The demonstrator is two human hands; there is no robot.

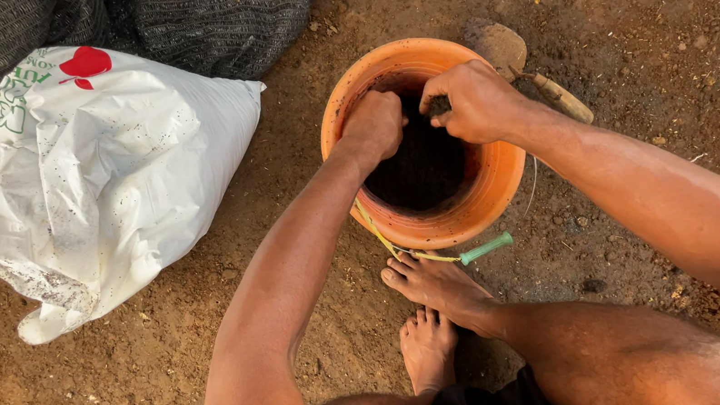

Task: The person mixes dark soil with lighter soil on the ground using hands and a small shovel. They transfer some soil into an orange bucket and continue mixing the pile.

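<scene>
A big white sack [92,180] slumps at the left of the frame. Right of it, upper centre, sits an orange pot [479,202] of dark soil [420,168] — left hand [373,125] clenched inside, right hand [476,101] pinching soil. A trowel [527,72] lies behind the pot.

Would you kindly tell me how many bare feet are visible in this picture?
2: one foot just below the orange pot, beside the green handle; the other foot lower, tucked beside it. None seem hidden.
</scene>
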